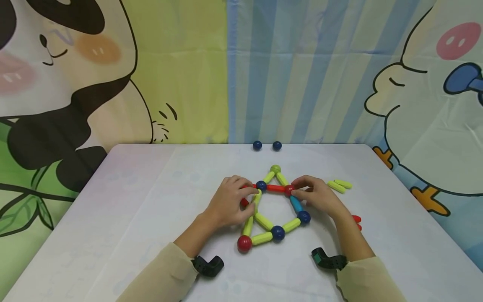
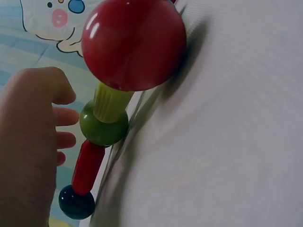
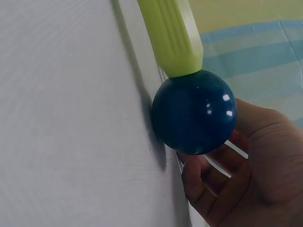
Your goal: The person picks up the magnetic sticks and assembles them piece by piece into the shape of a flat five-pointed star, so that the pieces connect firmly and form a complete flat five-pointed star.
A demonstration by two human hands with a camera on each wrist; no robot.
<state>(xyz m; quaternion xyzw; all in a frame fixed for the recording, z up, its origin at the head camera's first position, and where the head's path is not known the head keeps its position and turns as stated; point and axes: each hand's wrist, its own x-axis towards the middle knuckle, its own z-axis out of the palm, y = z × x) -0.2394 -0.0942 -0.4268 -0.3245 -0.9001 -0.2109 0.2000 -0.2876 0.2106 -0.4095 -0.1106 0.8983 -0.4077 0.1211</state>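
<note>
A joined shape of coloured sticks and balls lies mid-table in the head view. My left hand (image 1: pixel 228 201) hovers over its left side, fingers loosely bent near a yellow-green stick (image 1: pixel 257 199) and a dark blue ball (image 1: pixel 261 186). In the left wrist view those fingers sit just above a green ball (image 2: pixel 104 127), gripping nothing visible; a red stick (image 2: pixel 88 166) joins that ball. My right hand (image 1: pixel 320 195) pinches a red ball (image 1: pixel 289 191) between red and light blue sticks (image 1: pixel 296 204). A blue ball (image 3: pixel 194 112) partly hides its fingers in the right wrist view.
Two dark blue balls (image 1: pixel 257 145) stand near the far edge. Loose yellow-green sticks (image 1: pixel 336 186) lie beyond the right hand, and red sticks (image 1: pixel 356 219) beside the right forearm. A larger-looking red ball (image 1: pixel 244 243) forms the shape's near corner.
</note>
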